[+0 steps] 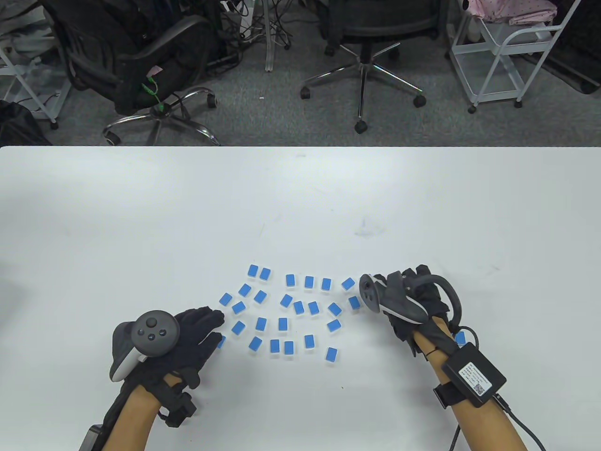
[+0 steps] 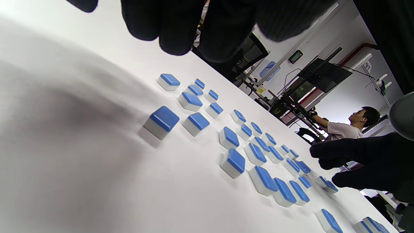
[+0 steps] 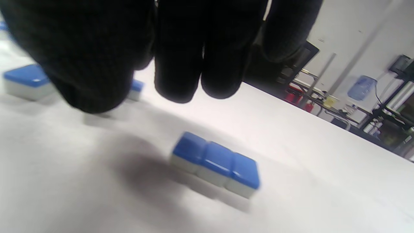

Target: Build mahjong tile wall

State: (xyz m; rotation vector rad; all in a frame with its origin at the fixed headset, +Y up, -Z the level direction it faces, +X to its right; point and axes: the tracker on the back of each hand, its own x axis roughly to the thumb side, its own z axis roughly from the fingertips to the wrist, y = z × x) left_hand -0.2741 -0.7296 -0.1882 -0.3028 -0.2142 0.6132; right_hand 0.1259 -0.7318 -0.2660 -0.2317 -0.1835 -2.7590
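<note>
the mahjong tiles (image 1: 282, 324) lie blue side up on the white table (image 1: 141, 211), scattered loose between your two hands, most of them apart from each other and turned at different angles. in the right wrist view a short row of three tiles (image 3: 216, 164) lies under your right hand, side by side and touching, a little blurred; two more single tiles are behind the fingers on the left of that view. in the table view one tile (image 1: 460, 338) shows just beside your right wrist, half hidden by the glove. your right hand (image 1: 413, 305) is at the right edge of the scattered group, its palm facing down and its tracker (image 1: 387, 300) tilted towards the tiles; the fingers (image 3: 181, 64) hang together above the table and hold nothing, only loosely bent. your left hand (image 1: 188, 333) is at the left edge of the group, its fingers stretched towards the nearest tiles, and one tile (image 1: 220, 342) is just at its fingertips; i cannot tell if they touch it. in the left wrist view the fingertips (image 2: 174, 32) float over the table, released and grasping nothing. beyond the far edge of the table stand two office chairs (image 1: 141, 70) and a white trolley (image 1: 507, 56).
</note>
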